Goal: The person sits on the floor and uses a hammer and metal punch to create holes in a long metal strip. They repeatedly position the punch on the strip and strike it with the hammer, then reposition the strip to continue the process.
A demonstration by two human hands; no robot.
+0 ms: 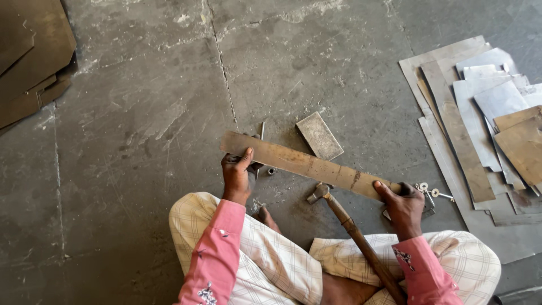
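Fingers of the left hand [236, 176] and right hand [404, 204] are closed on opposite ends of a long rusty metal strip [307, 165], held just above the floor [141, 141]. Hammer [355, 234] lies just below the strip, between the hands. Even grip at both ends seems best to keep it level.

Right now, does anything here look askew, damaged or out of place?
Nothing alarming. The long metal strip, held at both ends by the left hand and right hand, is rust-stained. The sheet offcuts lie loosely fanned, and small washers are scattered on the floor.
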